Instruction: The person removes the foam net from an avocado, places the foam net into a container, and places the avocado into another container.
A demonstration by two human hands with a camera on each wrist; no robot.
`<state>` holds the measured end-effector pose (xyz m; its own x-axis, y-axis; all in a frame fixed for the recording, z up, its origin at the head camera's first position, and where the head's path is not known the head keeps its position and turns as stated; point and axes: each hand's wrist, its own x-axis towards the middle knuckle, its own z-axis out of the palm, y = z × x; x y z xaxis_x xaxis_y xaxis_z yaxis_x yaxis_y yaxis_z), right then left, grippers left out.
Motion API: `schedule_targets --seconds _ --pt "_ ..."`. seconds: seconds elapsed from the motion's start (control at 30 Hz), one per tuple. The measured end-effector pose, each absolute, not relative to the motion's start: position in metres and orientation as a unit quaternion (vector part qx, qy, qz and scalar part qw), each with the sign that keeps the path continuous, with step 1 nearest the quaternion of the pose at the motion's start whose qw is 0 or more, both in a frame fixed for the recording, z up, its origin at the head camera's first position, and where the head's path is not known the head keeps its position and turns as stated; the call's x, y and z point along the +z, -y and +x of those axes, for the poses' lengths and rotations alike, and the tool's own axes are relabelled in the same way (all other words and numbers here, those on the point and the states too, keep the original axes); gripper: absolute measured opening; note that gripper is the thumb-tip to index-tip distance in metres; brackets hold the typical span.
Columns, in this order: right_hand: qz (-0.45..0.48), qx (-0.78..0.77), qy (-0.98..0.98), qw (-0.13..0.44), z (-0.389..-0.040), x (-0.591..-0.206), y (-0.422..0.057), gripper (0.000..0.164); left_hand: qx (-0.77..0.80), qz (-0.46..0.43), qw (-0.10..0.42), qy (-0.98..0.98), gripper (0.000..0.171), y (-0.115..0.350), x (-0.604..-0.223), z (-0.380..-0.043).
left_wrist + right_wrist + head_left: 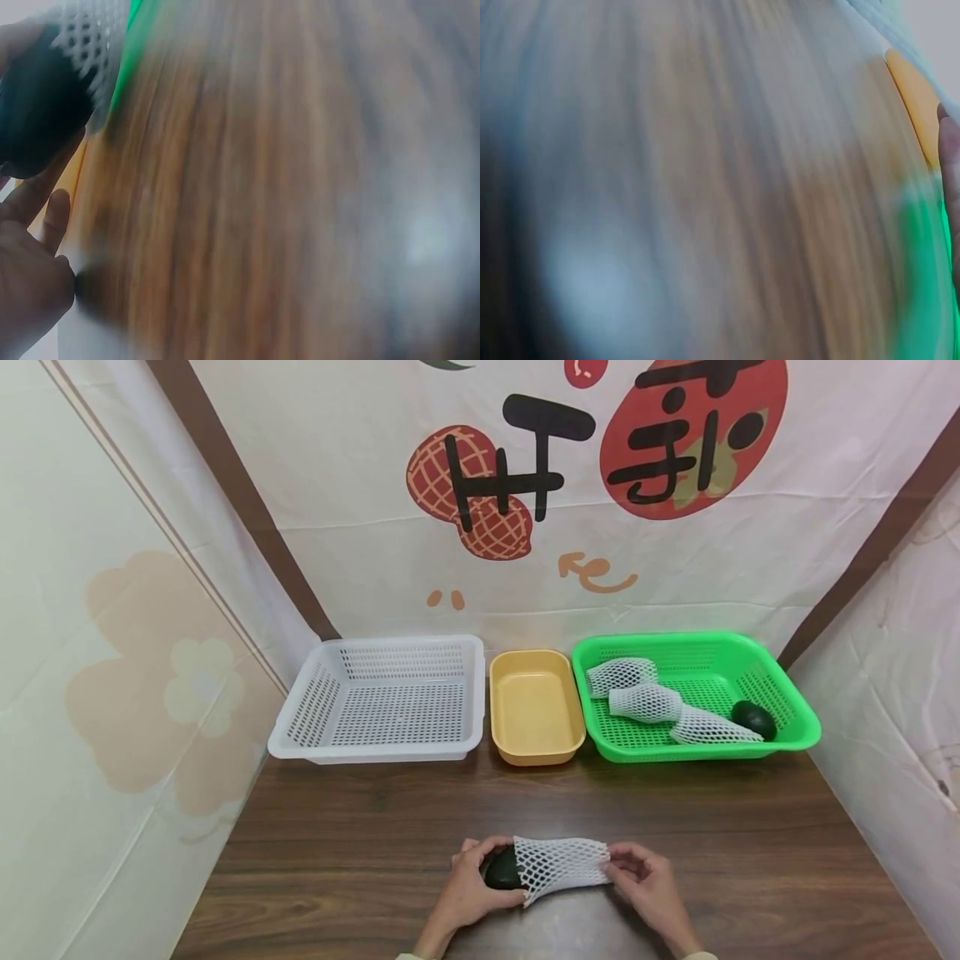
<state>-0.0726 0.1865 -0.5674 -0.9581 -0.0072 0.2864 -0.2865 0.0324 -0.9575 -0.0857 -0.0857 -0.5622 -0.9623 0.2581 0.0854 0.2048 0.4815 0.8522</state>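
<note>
My left hand (pixel 471 887) grips a dark avocado (pixel 502 868) between thumb and fingers, near the table's front edge. A white foam net sleeve (pixel 564 862) covers the avocado's right part, and its loose end stretches to the right. That far end is pinched by my right hand (pixel 647 883). In the left wrist view the dark avocado (pixel 41 105) sits against the fingers, with the white net (pixel 94 45) over its upper side. The right wrist view is blurred and shows only a finger (pixel 951 172) beside a strip of the net's white.
Behind the hands stand a white basket (pixel 378 752) at left, a small yellow bin (pixel 537 755) in the middle and a green basket (pixel 705 750) at right. Inside the green one lie several white net sleeves (pixel 645 702) and a dark avocado (pixel 753 719). Fabric walls enclose the wooden table (pixel 330 852).
</note>
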Motion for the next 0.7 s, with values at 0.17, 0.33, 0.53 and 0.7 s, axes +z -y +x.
schedule_targets --seconds 0.17,0.33,0.53,0.7 --pt "0.066 0.675 0.731 0.075 -0.069 -0.559 -0.190 0.025 0.483 0.157 0.017 -0.861 0.064 0.088 -0.563 -0.087" --pt "0.069 0.670 0.737 0.054 -0.069 -0.561 -0.192 0.023 0.481 0.162 0.018 -0.862 0.064 0.089 -0.563 -0.087" --pt "0.165 0.677 0.716 0.040 -0.075 -0.574 -0.200 0.035 0.469 0.174 0.034 -0.865 0.064 0.091 -0.561 -0.087" --pt "0.218 0.693 0.687 -0.013 -0.077 -0.576 -0.204 0.046 0.464 0.199 0.047 -0.862 0.066 0.094 -0.560 -0.089"
